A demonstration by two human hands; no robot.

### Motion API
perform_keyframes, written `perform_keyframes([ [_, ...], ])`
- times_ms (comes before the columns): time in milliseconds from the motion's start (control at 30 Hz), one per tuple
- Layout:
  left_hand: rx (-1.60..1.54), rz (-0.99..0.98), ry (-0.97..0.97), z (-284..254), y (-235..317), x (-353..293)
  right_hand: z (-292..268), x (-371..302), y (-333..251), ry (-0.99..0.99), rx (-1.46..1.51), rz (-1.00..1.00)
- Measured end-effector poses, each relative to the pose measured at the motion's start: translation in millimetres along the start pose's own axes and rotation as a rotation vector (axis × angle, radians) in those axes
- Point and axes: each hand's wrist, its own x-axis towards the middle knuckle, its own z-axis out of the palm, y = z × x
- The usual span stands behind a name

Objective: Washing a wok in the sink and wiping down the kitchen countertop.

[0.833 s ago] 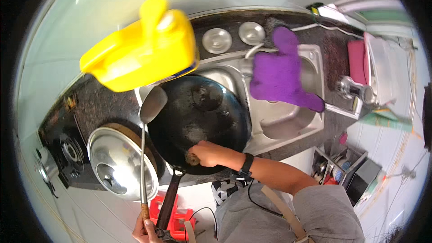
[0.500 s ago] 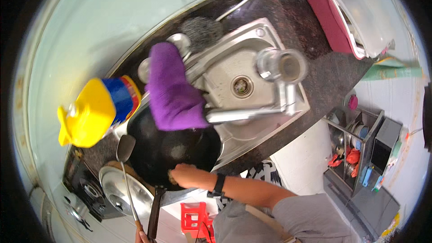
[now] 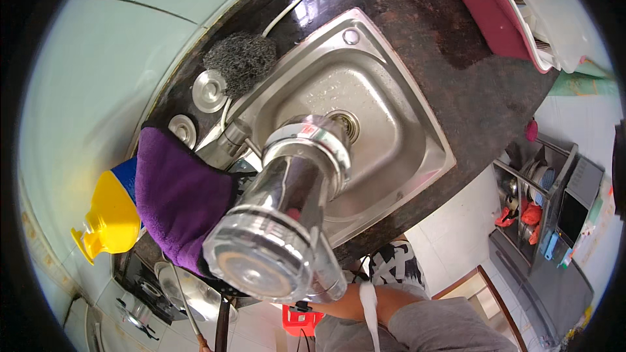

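A large chrome faucet [image 3: 306, 176] with a purple cloth [image 3: 179, 202] draped over its base fills the middle of the view. My right hand is hidden behind the faucet's round clear end; only the forearm with a dark wristband [image 3: 301, 307] shows. Most of the wok is covered by the cloth and faucet. Its dark handle [image 3: 223, 321] points to the bottom edge, beside the spatula's long metal shaft [image 3: 187, 306]. At most a sliver of my left hand shows at the lower edge near these handles, and its grip cannot be made out.
A steel sink [image 3: 381, 111] is set into the dark counter. Left of it lie a grey mesh scourer [image 3: 241, 64] and metal discs [image 3: 210, 91]. A yellow bottle [image 3: 107, 218] stands by the wall. Elsewhere are a pan lid [image 3: 208, 296], a maroon bin [image 3: 479, 13] and a red stool [image 3: 301, 319].
My view has moved closer over the sink. The faucet and cloth now loom large and cover the wok and my right hand, which was in the wok before.
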Motion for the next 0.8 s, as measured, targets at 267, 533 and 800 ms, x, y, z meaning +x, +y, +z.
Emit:
perform_keyframes([
  [267, 0.203, -0.069, 0.051, 0, -58, 12, -8, 4, 0, 0.142, 0.354, 0.055],
  [533, 0.09, 0.164, 0.001, -8, 17, 8, 8, 4, -1, 0.154, 0.391, 0.147],
  [800, -0.035, -0.081, -0.056, -2, 103, -1, 36, 5, 19, -0.209, -0.585, -0.026],
])
